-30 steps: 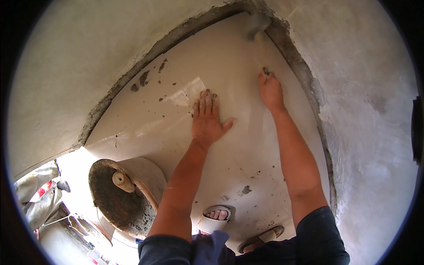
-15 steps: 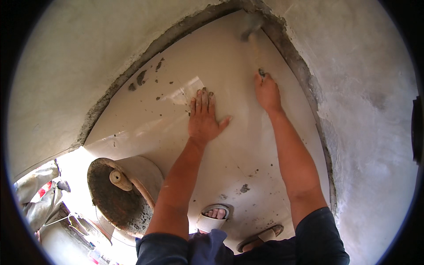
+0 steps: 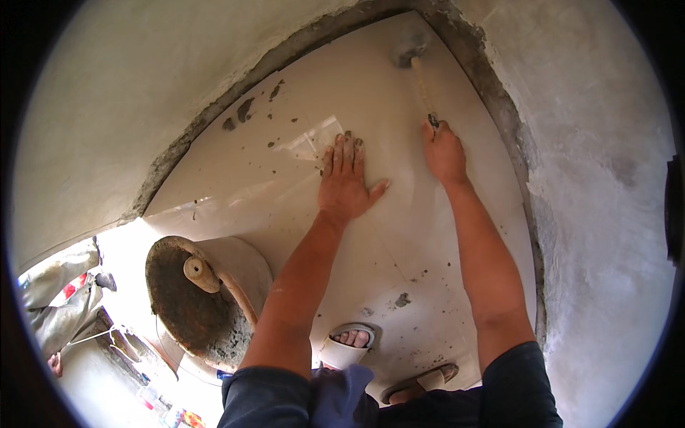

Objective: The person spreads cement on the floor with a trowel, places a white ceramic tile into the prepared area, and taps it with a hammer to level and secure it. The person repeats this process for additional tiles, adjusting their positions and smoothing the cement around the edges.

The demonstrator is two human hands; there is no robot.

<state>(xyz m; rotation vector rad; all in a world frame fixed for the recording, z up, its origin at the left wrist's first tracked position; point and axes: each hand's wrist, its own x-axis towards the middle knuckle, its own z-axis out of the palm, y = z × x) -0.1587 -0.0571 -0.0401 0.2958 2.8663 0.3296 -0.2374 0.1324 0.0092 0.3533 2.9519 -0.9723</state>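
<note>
My left hand (image 3: 346, 182) lies flat on the large pale, glossy tile floor (image 3: 378, 235), fingers together and thumb stretched to the right. Farther right, my right hand (image 3: 444, 153) is closed round the dark end of a mallet's handle. The mallet (image 3: 421, 80) has a light shaft and a greyish head, blurred by motion, over the far corner of the tile. Whether the head touches the tile I cannot tell. Dark crumbs of mortar (image 3: 245, 109) are scattered on the tile left of my left hand.
A mortar-caked bucket (image 3: 239, 260) with a wooden grip on its handle leans at the left, beside my left forearm. Rough gaps edge the tile along the plastered walls (image 3: 592, 214). My sandalled feet (image 3: 349, 339) are below. Another person's grey-clothed legs (image 3: 68, 317) show at the far left.
The whole view has shifted slightly. My left hand stays on the same spot of the tile. The mallet head has swung, still blurred. Another person's hand now shows at the lower left.
</note>
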